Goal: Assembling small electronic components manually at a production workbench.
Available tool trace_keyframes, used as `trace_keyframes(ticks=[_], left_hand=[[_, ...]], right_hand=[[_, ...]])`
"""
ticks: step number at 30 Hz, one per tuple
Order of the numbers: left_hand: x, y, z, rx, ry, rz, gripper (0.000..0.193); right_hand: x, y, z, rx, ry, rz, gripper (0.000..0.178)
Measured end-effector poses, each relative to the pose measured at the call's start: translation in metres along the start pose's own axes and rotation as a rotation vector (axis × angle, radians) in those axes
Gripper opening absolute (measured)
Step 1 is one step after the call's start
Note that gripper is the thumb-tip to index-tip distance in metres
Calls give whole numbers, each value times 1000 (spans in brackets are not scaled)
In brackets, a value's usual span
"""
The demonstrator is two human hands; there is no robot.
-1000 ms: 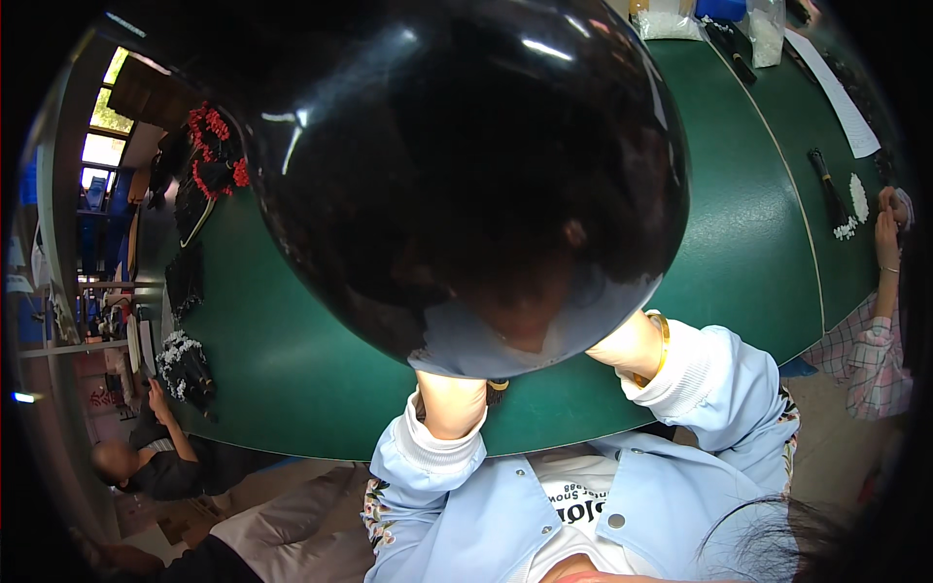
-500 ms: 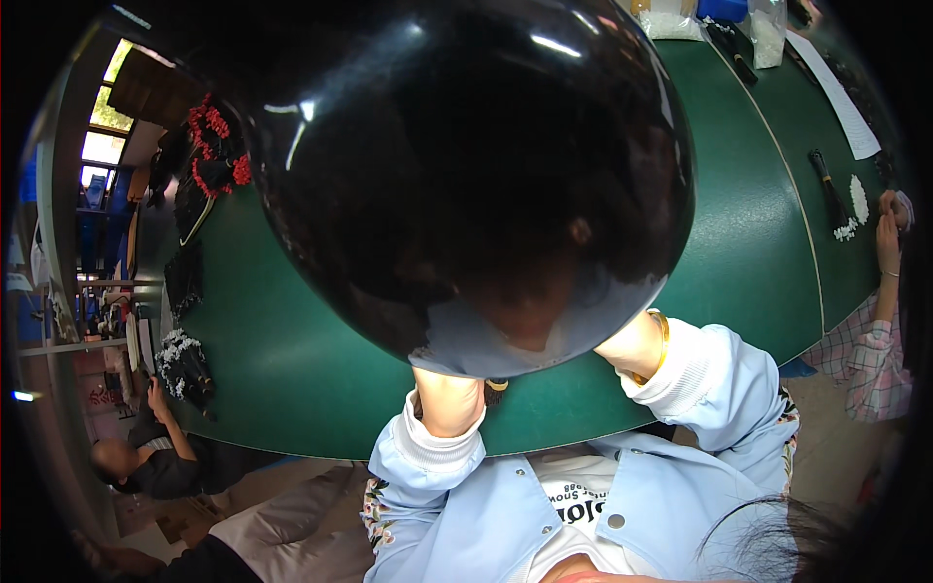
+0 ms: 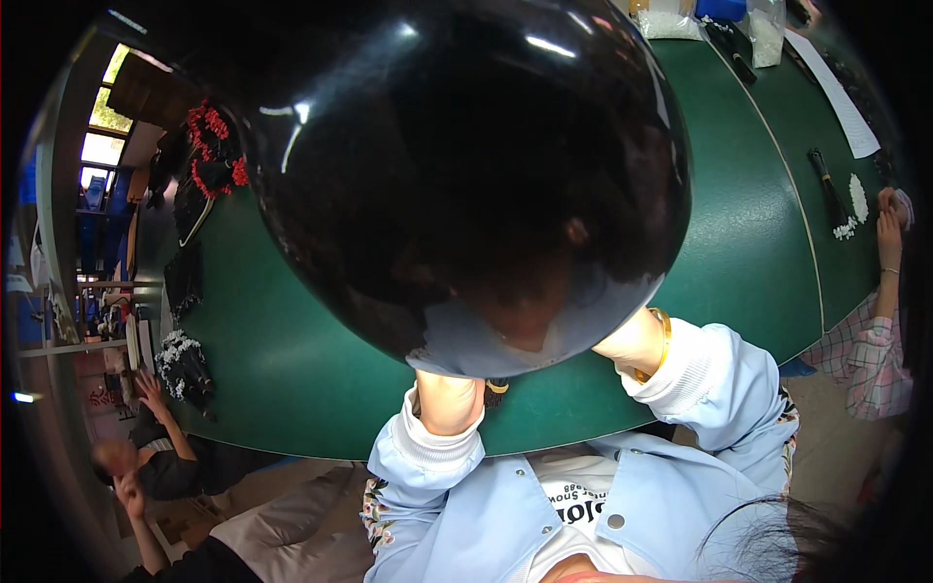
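A large, glossy black rounded object (image 3: 476, 185) fills the middle of the view and hides most of both my hands. It looks like a lamp shade, though I cannot be certain. Only the wrist end of my left hand (image 3: 450, 400) shows below its lower rim. The same goes for my right hand (image 3: 632, 348), farther right, with a gold bangle (image 3: 665, 340) at the wrist. The fingers of both are out of sight, as is anything they may hold. Beside my left wrist, the end of a dark bundle with a yellowish band (image 3: 496, 389) lies on the green table (image 3: 301, 389).
Bundles with red tips (image 3: 209, 146) and white tips (image 3: 180, 361) lie along the left. At right are a dark bundle (image 3: 826, 180), small white pieces (image 3: 858, 199) and a co-worker's hands (image 3: 888, 228). Bags of white pieces (image 3: 768, 39) stand far right. Another person's hand (image 3: 153, 394) is at left.
At the left, a person's hand has lifted and spread, and another raised hand has come into view below it. My own wrists and the black rounded object look nearly unmoved.
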State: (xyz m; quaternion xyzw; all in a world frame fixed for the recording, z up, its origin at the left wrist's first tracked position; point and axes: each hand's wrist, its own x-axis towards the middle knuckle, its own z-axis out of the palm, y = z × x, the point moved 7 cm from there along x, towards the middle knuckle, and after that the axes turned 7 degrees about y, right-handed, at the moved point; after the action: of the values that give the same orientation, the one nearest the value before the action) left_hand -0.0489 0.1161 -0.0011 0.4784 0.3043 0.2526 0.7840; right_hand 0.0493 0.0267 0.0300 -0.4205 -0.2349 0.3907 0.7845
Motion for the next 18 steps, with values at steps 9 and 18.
trace_keyframes(ticks=[9,18], left_hand=[[-2,7,2,106,-18,80,12],[0,3,1,22,18,-2,12]], right_hand=[[-2,-9,-3,-180,51,-29,13],[-3,4,-1,33,-40,144,13]])
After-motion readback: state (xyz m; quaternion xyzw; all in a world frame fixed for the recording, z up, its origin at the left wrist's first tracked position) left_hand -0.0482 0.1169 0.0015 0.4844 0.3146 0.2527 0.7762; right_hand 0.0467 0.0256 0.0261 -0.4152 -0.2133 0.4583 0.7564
